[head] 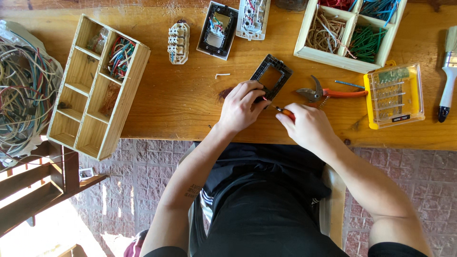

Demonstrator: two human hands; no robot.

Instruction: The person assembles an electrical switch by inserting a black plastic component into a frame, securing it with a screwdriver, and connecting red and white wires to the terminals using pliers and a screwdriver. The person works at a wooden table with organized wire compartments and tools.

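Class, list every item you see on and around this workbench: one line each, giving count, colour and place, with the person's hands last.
Frame: one, black, table centre, under left hand.
Screwdriver: one, orange handle, in right hand.
Pruning shears: one, orange handles, right of frame.
Bit case: one, yellow and clear, right.
Paintbrush: one, pale handle, far right.
Wire tray: one, wooden, top right.
Compartment box: one, wooden, left.
Wire tangle: one, mixed colours, far left.
Switch parts: three, white and black, top centre.
Left hand: on frame.
Right hand: gripping screwdriver.

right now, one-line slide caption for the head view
Left hand steadies a black frame while right hand works an orange-handled screwdriver on a wooden table.
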